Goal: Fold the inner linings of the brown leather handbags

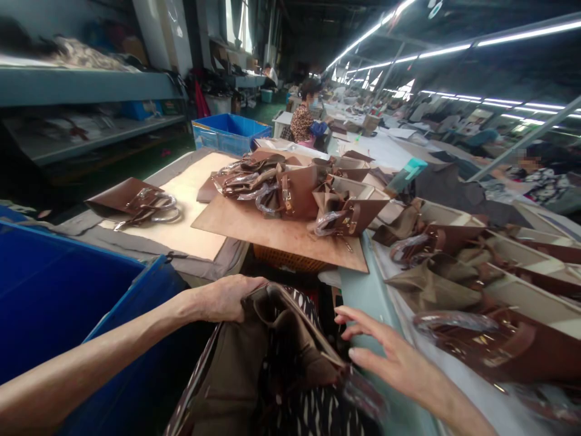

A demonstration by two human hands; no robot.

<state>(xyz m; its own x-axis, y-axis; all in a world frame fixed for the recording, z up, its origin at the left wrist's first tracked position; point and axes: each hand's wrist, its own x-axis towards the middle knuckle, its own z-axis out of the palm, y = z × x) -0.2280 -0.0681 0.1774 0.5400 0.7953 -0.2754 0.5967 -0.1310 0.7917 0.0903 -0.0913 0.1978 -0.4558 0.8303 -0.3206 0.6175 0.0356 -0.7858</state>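
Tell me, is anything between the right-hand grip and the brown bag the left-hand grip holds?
Nothing visible blocks it: the right-hand grip is open beside the brown bag, which the left-hand grip has by its upper edge. Whether the right one touches it is unclear.

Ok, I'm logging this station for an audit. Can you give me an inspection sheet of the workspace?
Surface: cream sheet with one brown bag; brown board with several bags.
Job's things: brown item in hand, probably a bag, open on top.
Clutter: more bags crowding the right-hand table.
Hands: left hand grips its edge; right hand open beside it.
Cables: nothing seen.
Surroundings: blue bin near left; person beyond the bags.
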